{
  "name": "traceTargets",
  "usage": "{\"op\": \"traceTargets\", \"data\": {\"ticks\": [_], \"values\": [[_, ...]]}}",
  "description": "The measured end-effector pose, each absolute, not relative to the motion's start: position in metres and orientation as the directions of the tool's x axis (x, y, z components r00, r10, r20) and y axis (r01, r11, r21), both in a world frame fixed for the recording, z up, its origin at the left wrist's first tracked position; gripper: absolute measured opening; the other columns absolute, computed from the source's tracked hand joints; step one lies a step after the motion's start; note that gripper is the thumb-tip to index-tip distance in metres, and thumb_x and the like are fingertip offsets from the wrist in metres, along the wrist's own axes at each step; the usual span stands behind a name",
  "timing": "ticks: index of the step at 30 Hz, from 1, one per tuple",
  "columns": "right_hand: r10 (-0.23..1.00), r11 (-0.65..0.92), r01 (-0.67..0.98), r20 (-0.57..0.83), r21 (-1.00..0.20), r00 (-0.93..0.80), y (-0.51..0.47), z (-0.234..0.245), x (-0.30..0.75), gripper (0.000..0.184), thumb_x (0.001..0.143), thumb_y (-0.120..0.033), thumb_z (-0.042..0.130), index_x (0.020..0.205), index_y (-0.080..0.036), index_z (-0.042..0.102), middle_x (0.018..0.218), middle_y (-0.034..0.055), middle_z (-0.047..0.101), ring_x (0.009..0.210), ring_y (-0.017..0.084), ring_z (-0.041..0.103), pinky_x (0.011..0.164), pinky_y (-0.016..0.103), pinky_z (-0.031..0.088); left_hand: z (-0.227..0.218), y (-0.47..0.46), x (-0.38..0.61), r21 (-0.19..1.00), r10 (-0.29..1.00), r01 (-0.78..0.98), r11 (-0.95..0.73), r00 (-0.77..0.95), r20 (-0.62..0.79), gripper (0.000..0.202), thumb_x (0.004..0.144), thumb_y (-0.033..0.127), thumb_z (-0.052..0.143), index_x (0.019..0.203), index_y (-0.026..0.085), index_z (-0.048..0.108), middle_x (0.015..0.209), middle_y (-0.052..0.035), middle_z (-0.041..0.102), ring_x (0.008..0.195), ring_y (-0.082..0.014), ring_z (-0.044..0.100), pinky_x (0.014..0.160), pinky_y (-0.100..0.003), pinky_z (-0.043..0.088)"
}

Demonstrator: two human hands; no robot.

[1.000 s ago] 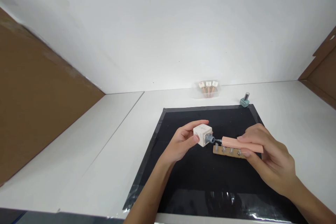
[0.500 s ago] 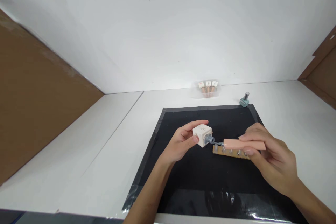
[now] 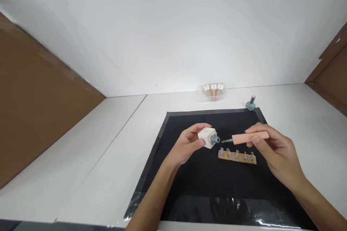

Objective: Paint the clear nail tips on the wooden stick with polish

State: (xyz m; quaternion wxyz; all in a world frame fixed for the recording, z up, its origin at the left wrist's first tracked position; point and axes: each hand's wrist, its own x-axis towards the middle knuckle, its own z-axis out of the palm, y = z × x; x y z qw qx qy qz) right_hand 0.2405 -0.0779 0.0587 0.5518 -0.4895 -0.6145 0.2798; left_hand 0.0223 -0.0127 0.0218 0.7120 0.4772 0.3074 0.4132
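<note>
My left hand [image 3: 187, 144] grips a white cube-shaped nail polish bottle [image 3: 206, 137], tilted so its grey-smeared neck points right. In my right hand [image 3: 279, 149] is the nail polish brush [image 3: 249, 137], held by its long peach cap. Its bristle tip, coated grey, is just outside the bottle mouth with a small gap between them. Below the brush, a tan strip [image 3: 237, 157] carrying several upright clear nail tips lies on the black mat [image 3: 200, 187]. Small shiny bits show near the strip's right end.
Behind the mat stands a clear plastic box [image 3: 211, 96] with three peach-capped white bottles in it. A teal bottle with a silver cap [image 3: 251, 103] stands at the mat's far right corner. Brown panels [image 3: 40, 101] flank the white table.
The brush has come out of the bottle neck and risen slightly, so its bristles now show apart from the opening. The strip of nail tips is now fully uncovered.
</note>
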Motion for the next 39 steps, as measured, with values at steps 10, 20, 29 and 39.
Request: {"op": "traceTargets", "data": {"ticks": [10, 20, 29, 39], "values": [[0.905, 0.400, 0.345, 0.425, -0.849, -0.002, -0.080, 0.052, 0.241, 0.009, 0.090, -0.031, 0.059, 0.091, -0.030, 0.067, 0.075, -0.0026, 0.064, 0.065, 0.012, 0.061, 0.057, 0.020, 0.048, 0.021, -0.014, 0.022, 0.929, 0.860, -0.313, 0.196, 0.510, -0.010, 0.042, 0.059, 0.037, 0.085, 0.095, 0.020, 0.072, 0.087, -0.0039, 0.072, 0.078, -0.0165, 0.065, 0.072, -0.025, 0.048], [0.967, 0.247, 0.049, 0.249, -0.968, 0.046, -0.078, 0.052, 0.242, 0.014, 0.086, -0.043, 0.063, 0.085, -0.032, 0.072, 0.067, -0.0042, 0.062, 0.061, 0.009, 0.057, 0.058, 0.017, 0.046, 0.019, -0.012, 0.021, 0.922, 0.859, -0.344, 0.179, 0.512, 0.024, 0.042, 0.061, 0.035, 0.084, 0.097, 0.019, 0.070, 0.089, -0.0043, 0.072, 0.077, -0.0166, 0.065, 0.070, -0.025, 0.049], [0.973, 0.083, -0.237, 0.027, -0.968, 0.229, -0.066, 0.058, 0.248, 0.029, 0.062, -0.052, 0.081, 0.071, -0.025, 0.076, 0.057, -0.0031, 0.058, 0.058, 0.009, 0.051, 0.060, 0.019, 0.043, -0.005, 0.007, 0.023, 0.987, 0.844, 0.144, 0.077, 0.517, -0.142, 0.031, 0.070, 0.023, 0.072, 0.097, 0.017, 0.058, 0.092, -0.0035, 0.067, 0.090, -0.0184, 0.064, 0.085, -0.034, 0.048], [0.956, 0.069, -0.310, -0.026, -0.948, 0.293, -0.059, 0.060, 0.257, 0.032, 0.056, -0.050, 0.084, 0.070, -0.023, 0.076, 0.056, -0.0036, 0.054, 0.058, 0.010, 0.045, 0.059, 0.022, 0.040, -0.009, 0.007, 0.021, 0.821, 0.864, 0.527, -0.218, 0.495, -0.088, 0.048, 0.070, 0.016, 0.064, 0.116, 0.022, 0.052, 0.120, -0.0069, 0.057, 0.107, -0.0246, 0.051, 0.091, -0.040, 0.042]]}}
